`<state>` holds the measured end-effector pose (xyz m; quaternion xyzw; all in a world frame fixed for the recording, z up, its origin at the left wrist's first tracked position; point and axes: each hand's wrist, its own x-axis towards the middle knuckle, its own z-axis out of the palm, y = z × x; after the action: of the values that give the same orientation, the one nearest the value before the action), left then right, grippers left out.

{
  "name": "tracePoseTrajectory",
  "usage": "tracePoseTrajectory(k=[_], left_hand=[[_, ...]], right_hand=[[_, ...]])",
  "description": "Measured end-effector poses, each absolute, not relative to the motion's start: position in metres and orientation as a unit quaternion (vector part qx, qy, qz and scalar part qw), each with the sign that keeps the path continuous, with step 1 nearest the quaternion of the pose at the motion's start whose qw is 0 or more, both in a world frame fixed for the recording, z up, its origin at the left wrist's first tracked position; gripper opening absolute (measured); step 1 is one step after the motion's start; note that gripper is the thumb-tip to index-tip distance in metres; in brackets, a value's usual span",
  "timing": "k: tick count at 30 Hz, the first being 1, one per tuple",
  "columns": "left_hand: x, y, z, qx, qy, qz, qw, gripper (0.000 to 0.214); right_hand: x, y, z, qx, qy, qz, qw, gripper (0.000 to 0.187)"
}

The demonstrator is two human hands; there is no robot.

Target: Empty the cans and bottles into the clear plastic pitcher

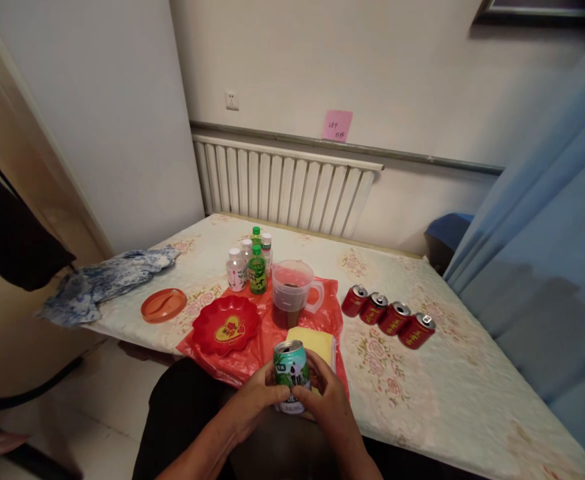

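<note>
A green and light-blue printed drink can [291, 373] is held upright between both hands, just in front of the table's near edge. My left hand [259, 398] wraps its left side, thumb across the front. From the other side my right hand [329, 390] grips it, fingers behind and thumb in front. Just beyond the can lies a folded yellow cloth [317, 341]. Behind that stands a clear plastic jug [292, 293] with dark liquid inside. To the left of the jug, a red scalloped plate [205, 327] sits on a red plastic sheet [267, 350].
Several bottles with green or white caps [257, 270] stand behind the plate. A row of red cans [393, 318] is on the right. An orange lid [164, 305] and a blue-white patterned cloth [117, 280] lie on the left. A blue curtain [547, 200] hangs at the right.
</note>
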<state>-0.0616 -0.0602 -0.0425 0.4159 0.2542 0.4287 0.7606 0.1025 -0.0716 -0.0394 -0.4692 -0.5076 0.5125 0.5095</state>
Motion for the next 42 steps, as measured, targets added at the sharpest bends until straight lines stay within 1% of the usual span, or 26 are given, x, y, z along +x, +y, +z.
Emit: tracePoseTrajectory(k=[8,14,17,22,24,26,28,30,33,38,42], left_hand=[[-0.06,-0.059,-0.046,0.411,0.308,0.447,0.732,0.068],[-0.058,-0.059,-0.048,0.42,0.335,0.454,0.71,0.064],[-0.056,-0.058,-0.048,0.429,0.36,0.458,0.691,0.066],[-0.051,-0.057,-0.04,0.471,0.422,0.432,0.643,0.07],[-0.052,-0.057,-0.037,0.483,0.421,0.419,0.643,0.073],[-0.055,-0.057,-0.035,0.484,0.395,0.422,0.657,0.07],[-0.058,-0.058,-0.036,0.476,0.371,0.43,0.671,0.058],[-0.061,-0.059,-0.037,0.46,0.367,0.431,0.684,0.051],[-0.062,-0.059,-0.04,0.442,0.366,0.426,0.7,0.05],[-0.059,-0.057,-0.04,0.436,0.324,0.432,0.72,0.05],[-0.059,-0.058,-0.04,0.421,0.321,0.435,0.729,0.045]], right_hand=[[0.103,-0.07,-0.048,-0.447,-0.479,0.543,0.525,0.059],[0.103,-0.071,-0.043,-0.435,-0.481,0.557,0.52,0.053],[0.102,-0.072,-0.041,-0.44,-0.471,0.558,0.523,0.051],[0.102,-0.072,-0.043,-0.454,-0.455,0.55,0.532,0.049],[0.103,-0.071,-0.045,-0.455,-0.447,0.557,0.532,0.049],[0.105,-0.07,-0.047,-0.445,-0.439,0.575,0.528,0.05],[0.107,-0.069,-0.048,-0.435,-0.433,0.59,0.525,0.052],[0.108,-0.069,-0.048,-0.433,-0.425,0.595,0.527,0.054],[0.107,-0.069,-0.046,-0.431,-0.413,0.601,0.532,0.055],[0.106,-0.07,-0.043,-0.433,-0.416,0.598,0.531,0.055],[0.107,-0.072,-0.04,-0.447,-0.411,0.592,0.53,0.055]])
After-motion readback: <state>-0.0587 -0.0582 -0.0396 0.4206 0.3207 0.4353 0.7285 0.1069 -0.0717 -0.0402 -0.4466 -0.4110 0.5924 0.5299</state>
